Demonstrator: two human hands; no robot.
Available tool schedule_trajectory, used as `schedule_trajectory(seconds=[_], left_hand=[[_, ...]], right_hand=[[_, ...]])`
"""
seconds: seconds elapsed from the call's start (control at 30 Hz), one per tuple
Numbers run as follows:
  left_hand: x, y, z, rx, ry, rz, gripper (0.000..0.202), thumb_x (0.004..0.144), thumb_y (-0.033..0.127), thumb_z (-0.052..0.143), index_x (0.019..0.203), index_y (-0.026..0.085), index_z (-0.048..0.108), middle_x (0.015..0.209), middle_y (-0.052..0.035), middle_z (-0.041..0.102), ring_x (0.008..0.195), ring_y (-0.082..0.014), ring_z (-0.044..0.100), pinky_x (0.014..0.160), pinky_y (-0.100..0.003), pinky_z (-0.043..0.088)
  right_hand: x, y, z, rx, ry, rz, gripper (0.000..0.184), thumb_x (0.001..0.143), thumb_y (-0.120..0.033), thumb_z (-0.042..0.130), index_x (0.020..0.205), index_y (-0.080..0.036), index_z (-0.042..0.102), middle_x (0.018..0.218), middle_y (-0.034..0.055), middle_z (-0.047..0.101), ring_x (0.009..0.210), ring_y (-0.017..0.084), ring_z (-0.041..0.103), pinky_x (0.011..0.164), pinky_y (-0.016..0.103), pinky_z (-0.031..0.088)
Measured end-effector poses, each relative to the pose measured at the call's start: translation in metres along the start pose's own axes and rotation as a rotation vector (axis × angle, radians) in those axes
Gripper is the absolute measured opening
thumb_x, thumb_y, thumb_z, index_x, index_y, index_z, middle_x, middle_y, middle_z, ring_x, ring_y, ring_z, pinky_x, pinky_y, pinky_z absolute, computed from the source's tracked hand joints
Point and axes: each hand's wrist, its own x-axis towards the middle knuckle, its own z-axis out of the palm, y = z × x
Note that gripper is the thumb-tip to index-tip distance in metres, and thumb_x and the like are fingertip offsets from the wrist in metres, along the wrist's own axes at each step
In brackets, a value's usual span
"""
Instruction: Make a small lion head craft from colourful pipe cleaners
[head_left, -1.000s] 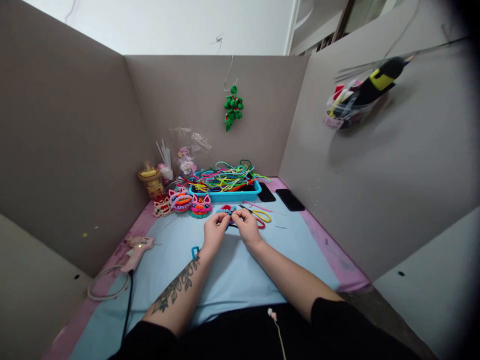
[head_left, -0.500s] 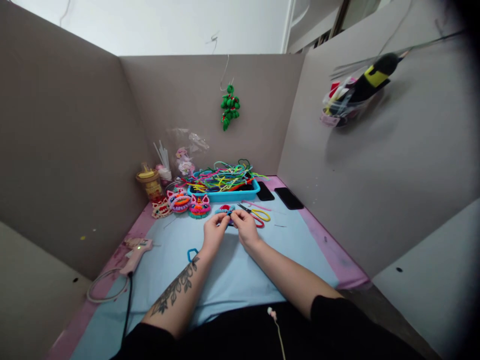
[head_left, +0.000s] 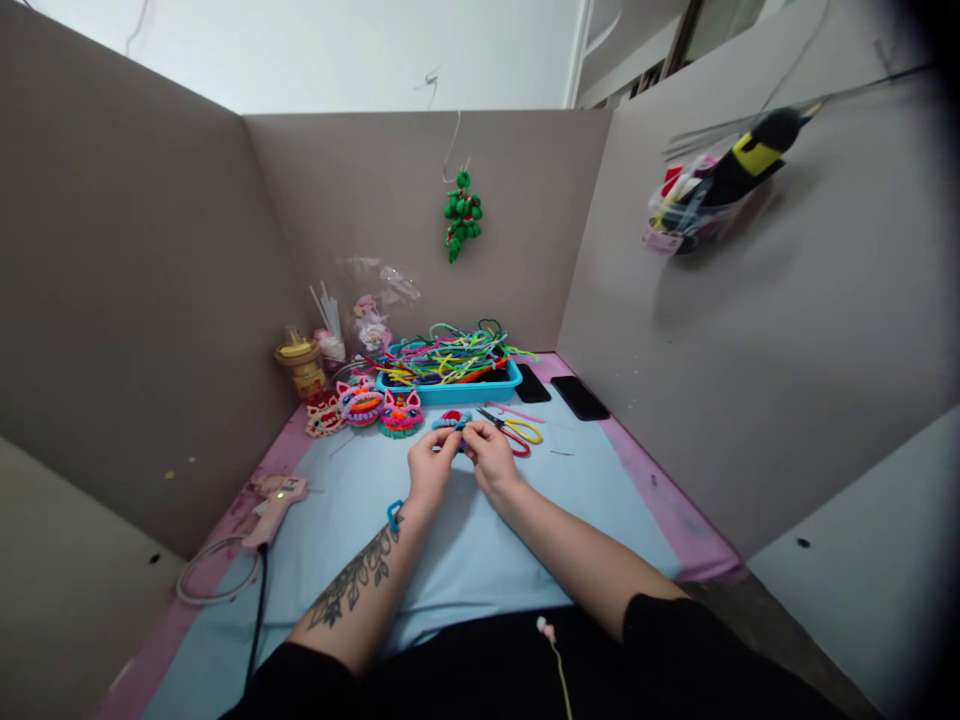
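Note:
Side by side over the middle of the blue cloth, my left hand (head_left: 433, 464) and my right hand (head_left: 491, 458) pinch a dark blue pipe cleaner (head_left: 460, 427) between thumbs and fingertips. Most of it is hidden by the fingers. Just behind the fingertips lies a small light blue and red fuzzy piece (head_left: 451, 417). Scissors (head_left: 520, 432) with yellow and red handles lie beside my right hand. A bent blue pipe-cleaner piece (head_left: 394, 514) shows at my left forearm, partly covered by it; whether it joins the held one I cannot tell.
Behind stands a blue tray (head_left: 450, 394) heaped with colourful pipe cleaners. Fuzzy animal-face pieces (head_left: 402, 413) sit to its left, near a drink cup (head_left: 300, 365). A pink glue gun (head_left: 276, 508) with a cord lies at left. Two phones (head_left: 580, 397) lie at the right.
The bent blue piece by my left forearm has shifted right and shows less. Both hands keep nearly the same place and pinch. The view has moved slightly.

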Motion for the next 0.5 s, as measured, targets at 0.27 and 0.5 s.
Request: schedule_trajectory(seconds=[0.27,0.5], left_hand=[[0.008,-0.004,-0.011,0.038,-0.052,0.03,0.026,0.072,0.035,0.061,0.079,0.011,0.068,0.074,-0.005,0.069,0.071,-0.016,0.061,0.067,-0.025,0.047],[0.016,-0.008,-0.02,0.097,-0.225,0.022,0.028,0.072,0.04,0.059,0.073,0.013,0.066,0.064,-0.0024,0.064,0.062,-0.014,0.056,0.06,-0.023,0.044]], right_hand=[[0.002,-0.005,-0.007,-0.118,-0.092,-0.034,0.025,0.066,-0.041,0.067,0.068,-0.016,0.06,0.048,-0.0056,0.041,0.046,0.007,0.034,0.046,0.023,0.028],[0.014,-0.017,-0.026,-0.264,-0.288,0.032,0.027,0.064,-0.041,0.069,0.07,-0.016,0.065,0.056,-0.0026,0.052,0.046,0.007,0.035,0.044,0.022,0.026]])
